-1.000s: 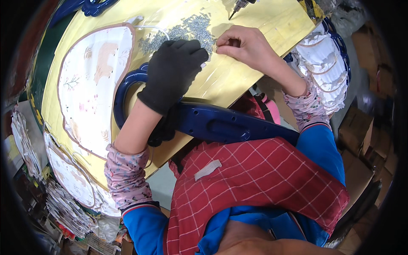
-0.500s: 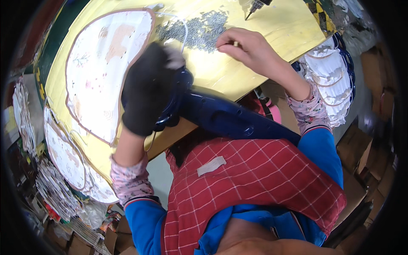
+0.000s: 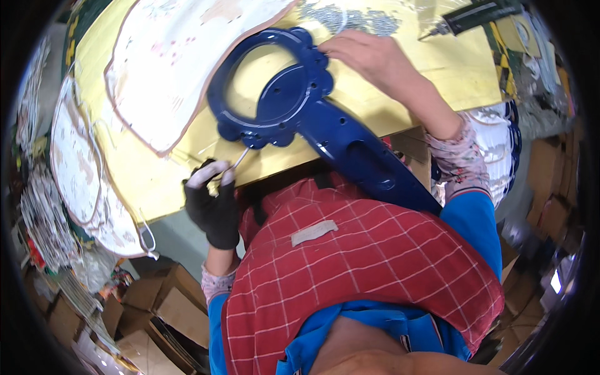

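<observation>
A dark blue plastic part, a ring with a scalloped edge and a long flat handle, lies across the table's near edge. Its handle reaches over my lap. My left hand, in a black glove with bare fingertips, is below the ring and pinches a thin white cord. That cord runs up to the ring's lower scallop. At the ring's upper right edge is my bare right hand, fingers closed together; whatever they hold is too small to make out. Beyond it lies a spread of small grey screws.
A patterned fabric piece with brown edging covers the left of the yellow table. A dark power screwdriver is at the far right. Stacked fabric pieces hang at the left edge; cardboard boxes stand below.
My left hand has moved down toward me, off the blue part, drawing out the white cord. The ring now lies uncovered, and my right hand has come from the screws to its edge.
</observation>
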`<state>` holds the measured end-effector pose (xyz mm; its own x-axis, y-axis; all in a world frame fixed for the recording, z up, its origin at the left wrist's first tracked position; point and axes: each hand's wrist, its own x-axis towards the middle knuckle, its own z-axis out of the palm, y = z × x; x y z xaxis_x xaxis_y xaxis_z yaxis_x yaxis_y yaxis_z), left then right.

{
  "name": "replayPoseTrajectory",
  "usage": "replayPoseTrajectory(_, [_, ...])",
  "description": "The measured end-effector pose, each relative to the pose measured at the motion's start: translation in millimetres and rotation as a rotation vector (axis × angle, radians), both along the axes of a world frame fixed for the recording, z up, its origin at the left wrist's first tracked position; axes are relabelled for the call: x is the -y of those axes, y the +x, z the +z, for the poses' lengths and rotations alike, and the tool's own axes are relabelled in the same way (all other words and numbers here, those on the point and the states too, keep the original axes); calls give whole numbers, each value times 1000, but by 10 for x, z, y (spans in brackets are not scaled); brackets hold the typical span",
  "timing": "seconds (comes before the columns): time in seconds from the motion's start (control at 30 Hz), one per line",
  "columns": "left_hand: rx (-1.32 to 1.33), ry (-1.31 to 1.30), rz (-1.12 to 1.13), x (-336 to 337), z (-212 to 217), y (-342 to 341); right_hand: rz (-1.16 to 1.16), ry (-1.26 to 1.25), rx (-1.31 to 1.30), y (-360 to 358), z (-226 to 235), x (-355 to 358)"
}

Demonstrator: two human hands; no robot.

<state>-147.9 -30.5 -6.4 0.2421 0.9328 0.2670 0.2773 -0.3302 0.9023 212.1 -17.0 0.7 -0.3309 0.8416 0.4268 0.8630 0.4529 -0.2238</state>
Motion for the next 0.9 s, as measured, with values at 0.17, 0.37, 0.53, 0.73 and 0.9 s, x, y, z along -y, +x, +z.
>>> replayPoseTrajectory(0.17, [-209, 179, -104, -58, 62, 176, -215, 110, -466, 303, 251, 230])
replayPoseTrajectory(0.37, [-378, 438, -206, -223, 50, 325, -394, 326, -651, 620, 376, 343])
replayPoseTrajectory(0.53, [-705, 571, -296, -236, 204, 266, -653, 809, -618, 1261, 345, 384])
replayPoseTrajectory(0.73, [-478, 349, -646, -295, 233, 564, -764, 425, -1154, 1994, 89, 329])
replayPoseTrajectory(0.9, [-341, 784, -748, -210, -43, 1424, -581, 350, -1398, 1620, 88, 11])
